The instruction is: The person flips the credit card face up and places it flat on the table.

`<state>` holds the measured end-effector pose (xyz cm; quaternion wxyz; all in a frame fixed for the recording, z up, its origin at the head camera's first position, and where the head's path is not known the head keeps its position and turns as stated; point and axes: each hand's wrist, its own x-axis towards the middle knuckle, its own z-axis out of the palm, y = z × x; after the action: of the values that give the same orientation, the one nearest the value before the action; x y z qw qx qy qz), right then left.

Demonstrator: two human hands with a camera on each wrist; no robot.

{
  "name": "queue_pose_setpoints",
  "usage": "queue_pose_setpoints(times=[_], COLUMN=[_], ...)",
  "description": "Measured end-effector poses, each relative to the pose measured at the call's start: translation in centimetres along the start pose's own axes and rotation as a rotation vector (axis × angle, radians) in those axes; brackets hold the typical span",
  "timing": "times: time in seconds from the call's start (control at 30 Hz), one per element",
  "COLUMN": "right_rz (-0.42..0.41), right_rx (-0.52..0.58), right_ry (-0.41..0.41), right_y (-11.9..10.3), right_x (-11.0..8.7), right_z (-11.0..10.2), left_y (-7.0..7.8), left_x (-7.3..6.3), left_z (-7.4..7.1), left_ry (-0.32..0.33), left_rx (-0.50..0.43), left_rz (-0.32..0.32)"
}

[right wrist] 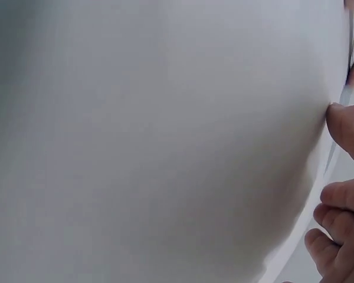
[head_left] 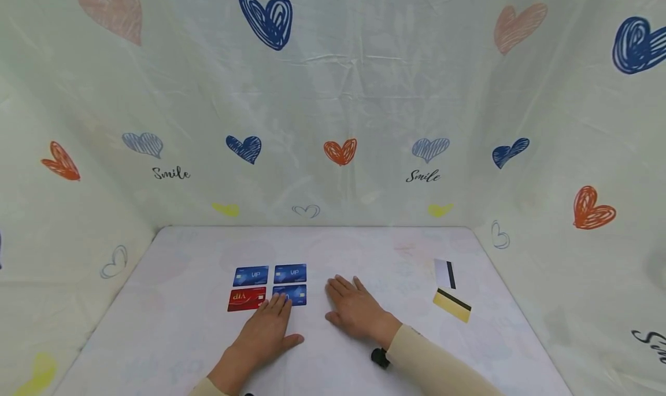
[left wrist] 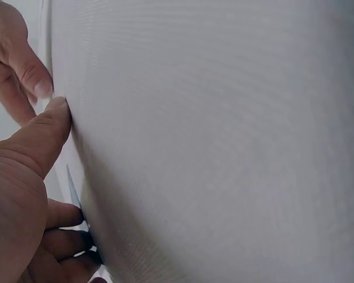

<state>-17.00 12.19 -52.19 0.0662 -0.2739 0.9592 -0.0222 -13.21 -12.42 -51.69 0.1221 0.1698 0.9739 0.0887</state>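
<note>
lower blue card (head_left: 296,295): flat on the table (head_left: 364,251), left of centre, the lower right one of a block of four; its chip is at the right, and part of its left side is hidden under fingertips.
left hand (head_left: 265,335): palm down, fingers straight and close together, thumb spread out to the right; the fingertips lie over the lower left part of the lower blue card, with nothing gripped.
red card (head_left: 247,299): just left of the lower blue card, its "vip" upside down in the head view; fingertips reach its lower right corner, but whether they touch it i cannot tell.
right blue card (head_left: 290,273): just above the lower blue card, apart by a thin gap, "vip" upright.
left blue card (head_left: 250,276): beside the right blue card, just above the red card, also with "vip" upright.
right hand (head_left: 356,310): palm down on bare table, to the right of the block, fingers stretched out, thumb apart, holding nothing.
white card (head_left: 442,273): well to the right of the right hand, dark stripe along its right side.
yellow card (head_left: 451,305): tilted, just below the white card, dark stripe along its upper edge.
sleeves (head_left: 437,361): beige, with a black device (head_left: 380,358) at the right wrist.
cloth (head_left: 302,95): pale, behind and beside the table, printed with hearts and "smile".
</note>
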Motion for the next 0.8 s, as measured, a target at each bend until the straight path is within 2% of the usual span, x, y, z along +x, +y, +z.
queue_pose_setpoints(times=[0.27,0.47,0.67,0.8], right_rz=[0.144,0.307,0.477,0.556], right_rx=[0.056,0.036,0.082,0.132], right_ry=[0.122,0.144,0.147,0.138], right_y=[7.8,12.8,15.7,16.8], right_x=[-2.9,-5.7,-8.1,-9.0], right_z=[0.2,-0.2,-0.6,-0.2], left_y=[0.2,0.1,0.1,0.1], left_x=[0.0,0.1,0.1,0.2], left_z=[0.0,0.0,-0.1,-0.1], left_ry=[-0.021,-0.031,-0.033,-0.034], left_rx=[-0.002,0.004,0.006,0.005], left_rz=[-0.019,-0.022,-0.017,-0.013])
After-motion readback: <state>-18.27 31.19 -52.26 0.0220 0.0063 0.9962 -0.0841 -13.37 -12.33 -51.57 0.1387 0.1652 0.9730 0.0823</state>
